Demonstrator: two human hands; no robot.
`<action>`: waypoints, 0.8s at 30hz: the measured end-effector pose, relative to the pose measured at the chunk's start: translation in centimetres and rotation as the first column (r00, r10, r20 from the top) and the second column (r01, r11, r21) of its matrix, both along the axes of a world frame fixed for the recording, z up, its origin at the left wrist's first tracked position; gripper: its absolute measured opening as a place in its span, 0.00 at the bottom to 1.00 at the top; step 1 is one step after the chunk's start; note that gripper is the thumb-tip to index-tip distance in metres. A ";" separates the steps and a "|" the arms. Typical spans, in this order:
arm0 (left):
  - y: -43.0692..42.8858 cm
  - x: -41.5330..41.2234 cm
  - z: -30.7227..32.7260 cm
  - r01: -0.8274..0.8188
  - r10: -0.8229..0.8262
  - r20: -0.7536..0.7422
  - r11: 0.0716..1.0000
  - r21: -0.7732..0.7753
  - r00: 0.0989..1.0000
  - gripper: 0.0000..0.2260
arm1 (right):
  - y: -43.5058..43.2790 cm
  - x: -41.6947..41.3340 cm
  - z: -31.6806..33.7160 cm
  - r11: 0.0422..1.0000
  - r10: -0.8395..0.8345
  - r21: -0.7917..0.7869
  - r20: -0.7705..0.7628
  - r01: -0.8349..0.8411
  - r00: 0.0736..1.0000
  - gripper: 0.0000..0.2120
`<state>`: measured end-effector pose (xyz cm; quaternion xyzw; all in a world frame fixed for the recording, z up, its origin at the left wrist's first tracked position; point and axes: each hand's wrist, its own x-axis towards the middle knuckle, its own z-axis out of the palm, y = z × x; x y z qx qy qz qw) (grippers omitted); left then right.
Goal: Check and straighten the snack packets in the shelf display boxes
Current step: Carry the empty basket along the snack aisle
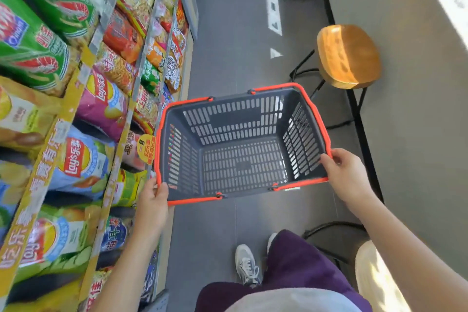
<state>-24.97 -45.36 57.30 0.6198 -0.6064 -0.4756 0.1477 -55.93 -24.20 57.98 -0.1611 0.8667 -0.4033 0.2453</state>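
Holding a grey basket [228, 119] by its orange rim, we stand in the aisle beside the shelves [48, 159]. Our left hand [153, 204] curls round the rim at the near left corner. Our right hand [345, 172] grips the near right corner, fingers wrapped over the edge. The snack packets [98, 104] sit in rows on the shelves to our left, just beside the basket and apart from both hands. A wooden stool [348, 56] stands on the floor [222, 33] past the basket, to the right.
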 end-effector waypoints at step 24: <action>-37.3 -35.7 0.2 -0.099 0.105 -0.094 0.993 0.069 0.990 0.05 | -39.2 -37.0 -0.3 0.994 -0.073 -0.072 0.070 0.078 0.995 0.05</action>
